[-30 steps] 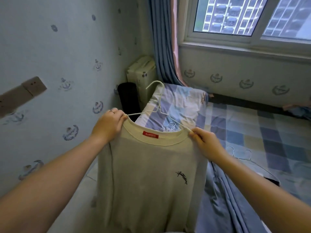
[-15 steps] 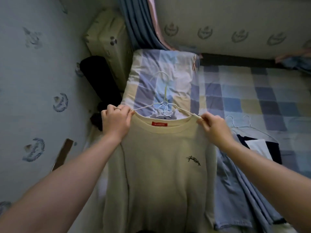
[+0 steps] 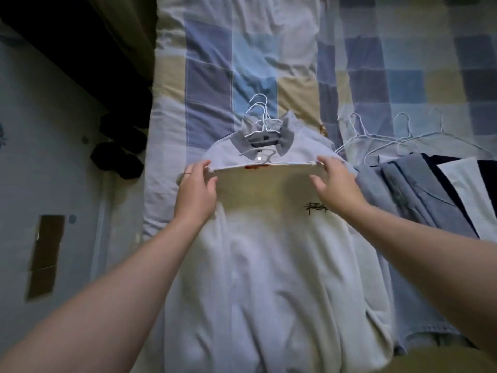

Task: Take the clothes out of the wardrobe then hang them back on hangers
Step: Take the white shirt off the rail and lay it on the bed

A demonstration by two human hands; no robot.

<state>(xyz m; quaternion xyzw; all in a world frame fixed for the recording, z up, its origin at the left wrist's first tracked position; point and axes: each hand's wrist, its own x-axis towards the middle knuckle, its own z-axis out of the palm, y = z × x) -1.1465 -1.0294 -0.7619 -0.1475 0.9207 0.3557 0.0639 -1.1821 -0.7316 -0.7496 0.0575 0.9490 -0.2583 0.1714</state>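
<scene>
A cream T-shirt (image 3: 266,238) with a red neck label and a small black chest print hangs on a white wire hanger (image 3: 265,160) and lies low over the bed. My left hand (image 3: 196,189) grips its left shoulder; my right hand (image 3: 336,181) holds the right shoulder, fingers partly spread. Under it lies a pale blue collared shirt (image 3: 304,146) on white hangers (image 3: 259,117), their hooks pointing away from me.
The bed has a checked blue and yellow cover (image 3: 403,76). To the right lie empty white wire hangers (image 3: 376,135) and folded blue, navy and white clothes (image 3: 441,189). A dark gap and black items (image 3: 118,154) sit between bed and wall at left.
The cream T-shirt came down from in front of me onto the pile on the bed. My view tilted down, so window and curtain left the frame.
</scene>
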